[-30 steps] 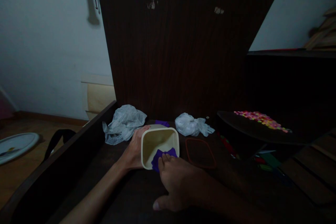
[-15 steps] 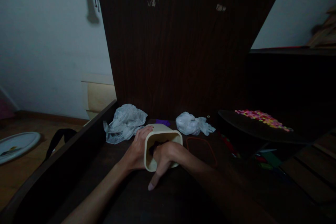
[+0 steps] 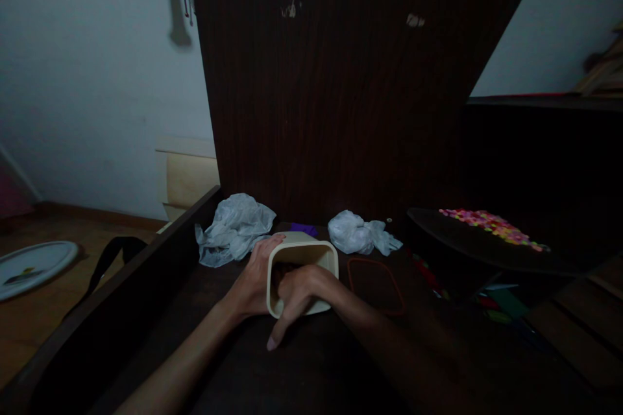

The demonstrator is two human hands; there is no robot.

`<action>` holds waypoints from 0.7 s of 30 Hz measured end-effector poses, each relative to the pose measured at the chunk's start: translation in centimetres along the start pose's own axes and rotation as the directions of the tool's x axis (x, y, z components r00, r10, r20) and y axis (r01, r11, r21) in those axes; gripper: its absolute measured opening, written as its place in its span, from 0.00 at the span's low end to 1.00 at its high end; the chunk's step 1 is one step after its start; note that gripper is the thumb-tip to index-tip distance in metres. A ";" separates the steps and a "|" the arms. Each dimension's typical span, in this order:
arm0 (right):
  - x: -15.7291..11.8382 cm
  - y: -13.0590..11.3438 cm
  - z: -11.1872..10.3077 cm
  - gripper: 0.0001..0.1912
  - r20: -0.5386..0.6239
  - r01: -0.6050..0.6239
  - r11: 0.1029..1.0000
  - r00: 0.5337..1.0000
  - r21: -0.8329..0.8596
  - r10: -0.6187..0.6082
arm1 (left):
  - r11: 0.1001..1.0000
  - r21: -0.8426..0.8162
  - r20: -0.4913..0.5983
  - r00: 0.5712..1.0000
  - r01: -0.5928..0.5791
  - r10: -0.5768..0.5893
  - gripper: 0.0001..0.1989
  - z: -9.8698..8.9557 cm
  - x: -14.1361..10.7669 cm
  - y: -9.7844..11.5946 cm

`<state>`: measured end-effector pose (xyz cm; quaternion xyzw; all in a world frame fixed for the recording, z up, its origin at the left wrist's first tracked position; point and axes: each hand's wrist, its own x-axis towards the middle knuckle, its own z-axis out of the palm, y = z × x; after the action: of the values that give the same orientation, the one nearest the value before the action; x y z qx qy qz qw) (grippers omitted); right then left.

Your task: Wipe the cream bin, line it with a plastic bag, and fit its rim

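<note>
The cream container (image 3: 318, 260), plain-walled with a thick, rounded-square rim, lies tipped at the table (image 3: 272, 379), mouth toward the person; the left hand (image 3: 254, 279) clasps its side; the right hand (image 3: 298, 292) reaches inside, finger grip hidden.

The count comes to 2 bare-handed grips, the left grip (image 3: 255, 280) and the right grip (image 3: 296, 288), with 1 cream container (image 3: 306, 255). Around them are 2 crumpled plastic bags (image 3: 237, 228), 1 purple cloth (image 3: 304, 229) and 1 reddish-brown rim (image 3: 370, 260), all on 1 counter (image 3: 263, 376). Farther out: 1 dark panel (image 3: 350, 110) bearing 2 pale scuffs (image 3: 291, 10), 1 white oval dish (image 3: 48, 255), 1 black strap (image 3: 108, 256), and 1 cluster of colourful bits (image 3: 494, 228), individually too small to count.
</note>
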<state>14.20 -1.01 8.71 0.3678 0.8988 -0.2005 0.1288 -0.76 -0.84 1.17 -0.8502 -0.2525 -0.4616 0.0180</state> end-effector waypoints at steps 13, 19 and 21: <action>-5.2 -2.2 0.5 0.49 -0.082 0.148 0.987 0.985 -0.056 -0.152 | 1.000 0.021 0.010 1.000 0.012 -0.012 0.51 -0.4 0.1 -0.2; -8.4 -2.4 1.9 0.55 -0.104 0.120 0.993 0.987 -0.003 -0.120 | 1.000 0.022 0.029 0.999 0.022 -0.022 0.52 -0.7 0.1 -0.2; -9.4 -2.5 2.0 0.54 -0.088 0.084 0.996 0.993 0.010 -0.083 | 1.000 0.011 0.041 0.999 0.012 -0.012 0.55 -0.7 0.2 -0.2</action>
<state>19.12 -9.23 11.13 0.3392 0.9168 -0.1958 0.0785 -1.35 -0.78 1.66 -0.8577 -0.2604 -0.4430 0.0145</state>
